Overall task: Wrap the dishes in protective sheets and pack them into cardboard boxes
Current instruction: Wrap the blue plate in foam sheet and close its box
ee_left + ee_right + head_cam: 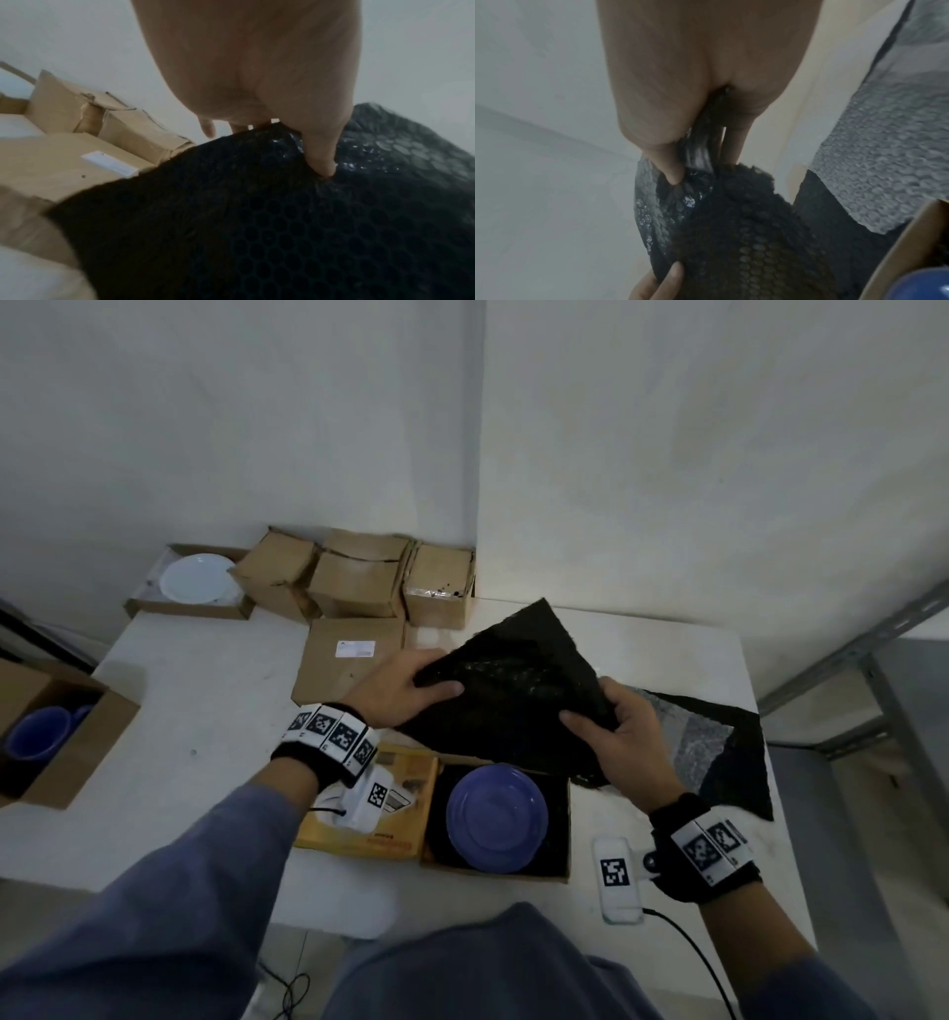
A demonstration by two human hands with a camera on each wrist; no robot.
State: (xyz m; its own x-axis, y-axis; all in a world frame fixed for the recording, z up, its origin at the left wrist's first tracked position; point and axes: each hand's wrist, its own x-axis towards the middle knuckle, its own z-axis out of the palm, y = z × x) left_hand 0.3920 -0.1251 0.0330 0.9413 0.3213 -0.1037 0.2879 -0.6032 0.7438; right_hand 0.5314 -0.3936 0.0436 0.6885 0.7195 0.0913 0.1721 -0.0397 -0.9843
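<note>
**Sheet held over the boxed plate**

Nearest, a blue plate lies in an open box lined in black; it is judged ready to be covered. Just above it, a black bubble sheet is held up by both hands; the left hand is clamped on its left edge, thumb on top; the right hand pinches its right corner, so the sheet is kept spread and clear of the plate. Beyond lie spare sheets; farther back, closed boxes and a white plate wait on the table.
</note>
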